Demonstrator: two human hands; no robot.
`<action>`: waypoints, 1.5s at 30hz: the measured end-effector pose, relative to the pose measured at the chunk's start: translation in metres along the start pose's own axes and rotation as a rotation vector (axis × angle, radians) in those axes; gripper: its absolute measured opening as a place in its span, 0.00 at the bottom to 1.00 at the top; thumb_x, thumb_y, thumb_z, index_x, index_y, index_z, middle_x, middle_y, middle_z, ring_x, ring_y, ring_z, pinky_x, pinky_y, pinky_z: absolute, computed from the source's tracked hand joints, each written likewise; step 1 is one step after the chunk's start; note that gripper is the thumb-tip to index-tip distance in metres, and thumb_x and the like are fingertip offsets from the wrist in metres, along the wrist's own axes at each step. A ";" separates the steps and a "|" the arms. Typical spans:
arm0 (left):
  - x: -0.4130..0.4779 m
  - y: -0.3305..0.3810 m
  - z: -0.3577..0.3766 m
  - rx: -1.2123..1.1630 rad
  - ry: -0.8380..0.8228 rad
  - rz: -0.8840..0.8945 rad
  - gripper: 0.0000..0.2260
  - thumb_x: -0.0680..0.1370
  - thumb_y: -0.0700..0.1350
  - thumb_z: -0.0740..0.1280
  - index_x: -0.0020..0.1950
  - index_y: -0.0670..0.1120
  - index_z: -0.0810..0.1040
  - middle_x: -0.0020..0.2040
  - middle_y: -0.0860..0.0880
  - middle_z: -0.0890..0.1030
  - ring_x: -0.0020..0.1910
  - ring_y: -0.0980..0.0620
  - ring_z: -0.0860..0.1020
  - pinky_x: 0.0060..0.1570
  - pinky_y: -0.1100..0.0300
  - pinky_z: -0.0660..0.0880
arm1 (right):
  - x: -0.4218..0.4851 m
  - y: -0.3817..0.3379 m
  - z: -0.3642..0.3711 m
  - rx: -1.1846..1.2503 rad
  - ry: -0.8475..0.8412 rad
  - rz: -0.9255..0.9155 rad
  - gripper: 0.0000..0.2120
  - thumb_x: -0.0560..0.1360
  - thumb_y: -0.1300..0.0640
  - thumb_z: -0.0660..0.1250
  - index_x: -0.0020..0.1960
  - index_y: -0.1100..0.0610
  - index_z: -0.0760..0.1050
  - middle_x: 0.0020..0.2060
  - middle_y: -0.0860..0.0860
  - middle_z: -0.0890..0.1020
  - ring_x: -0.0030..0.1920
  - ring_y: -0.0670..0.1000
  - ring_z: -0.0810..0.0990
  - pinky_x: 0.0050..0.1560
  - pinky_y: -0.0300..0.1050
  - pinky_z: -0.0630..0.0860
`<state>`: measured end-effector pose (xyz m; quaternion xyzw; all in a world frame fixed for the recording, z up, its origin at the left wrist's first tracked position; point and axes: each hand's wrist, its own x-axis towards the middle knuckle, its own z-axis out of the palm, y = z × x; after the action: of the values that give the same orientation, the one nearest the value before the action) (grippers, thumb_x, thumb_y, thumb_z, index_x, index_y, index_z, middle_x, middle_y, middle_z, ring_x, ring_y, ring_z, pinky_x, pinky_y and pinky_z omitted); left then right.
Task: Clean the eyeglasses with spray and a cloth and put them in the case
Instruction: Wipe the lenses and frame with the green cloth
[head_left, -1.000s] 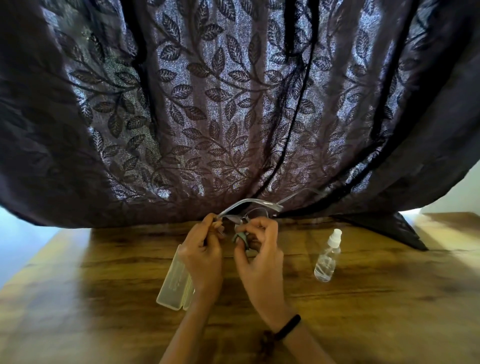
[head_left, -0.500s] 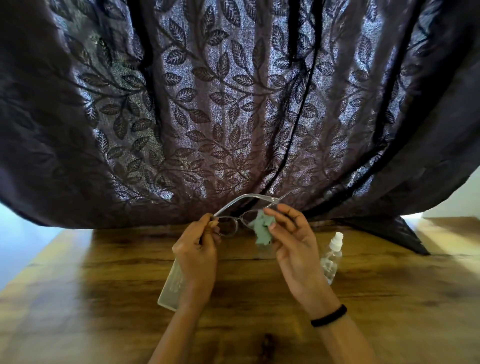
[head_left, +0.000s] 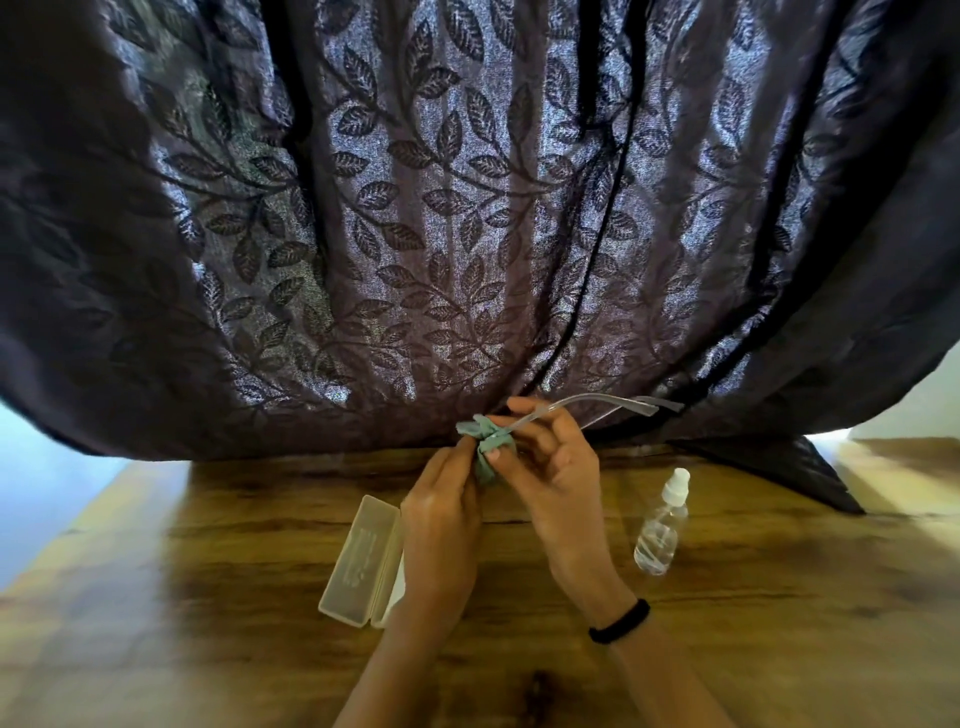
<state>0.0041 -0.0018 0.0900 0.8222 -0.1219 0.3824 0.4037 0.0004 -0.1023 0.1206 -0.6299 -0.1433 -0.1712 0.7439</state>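
Note:
Clear-framed eyeglasses (head_left: 587, 404) are held up over the table's far edge, temple arms pointing right. Their lenses are hidden under a bunched green cloth (head_left: 485, 441). My left hand (head_left: 441, 525) grips the frame's front end from the left, fingertips against the cloth. From the right, my right hand (head_left: 558, 483) pinches the cloth around a lens, thumb pressed on it. Below my left hand, a translucent white case (head_left: 361, 561) lies open on the wooden table (head_left: 208, 597). A clear spray bottle (head_left: 658, 530) with a white cap stands to the right of my right hand.
A dark curtain with a leaf pattern (head_left: 467, 208) hangs right behind the table and drapes onto its far edge at the right (head_left: 810, 478). A black band sits on my right wrist (head_left: 621, 621).
The glasses have swung so that the temple arms now point right instead of up. The cloth has gone from one lens to bunched over the frame's front, and both hands have closed in together.

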 end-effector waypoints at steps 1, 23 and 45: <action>0.000 0.000 0.000 0.014 -0.022 -0.001 0.13 0.72 0.35 0.60 0.54 0.35 0.78 0.46 0.40 0.81 0.41 0.48 0.79 0.42 0.63 0.70 | 0.000 0.001 0.001 -0.085 0.008 -0.026 0.18 0.70 0.70 0.68 0.55 0.54 0.72 0.47 0.50 0.84 0.51 0.47 0.82 0.53 0.45 0.78; -0.004 -0.013 0.002 -0.093 -0.030 -0.063 0.11 0.75 0.44 0.64 0.54 0.41 0.79 0.41 0.46 0.82 0.34 0.55 0.78 0.34 0.67 0.73 | 0.014 -0.024 -0.005 0.336 0.270 0.091 0.16 0.70 0.71 0.66 0.50 0.57 0.65 0.31 0.51 0.83 0.33 0.46 0.81 0.33 0.35 0.78; -0.005 -0.005 -0.003 -0.058 -0.004 0.053 0.11 0.72 0.35 0.63 0.52 0.36 0.79 0.43 0.42 0.82 0.40 0.54 0.76 0.38 0.63 0.72 | -0.003 -0.009 0.011 0.175 0.193 0.057 0.17 0.69 0.71 0.69 0.47 0.57 0.65 0.36 0.54 0.81 0.36 0.49 0.81 0.36 0.38 0.79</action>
<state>0.0016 0.0034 0.0840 0.8073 -0.1556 0.3876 0.4169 -0.0064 -0.0926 0.1292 -0.5468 -0.0675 -0.1970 0.8110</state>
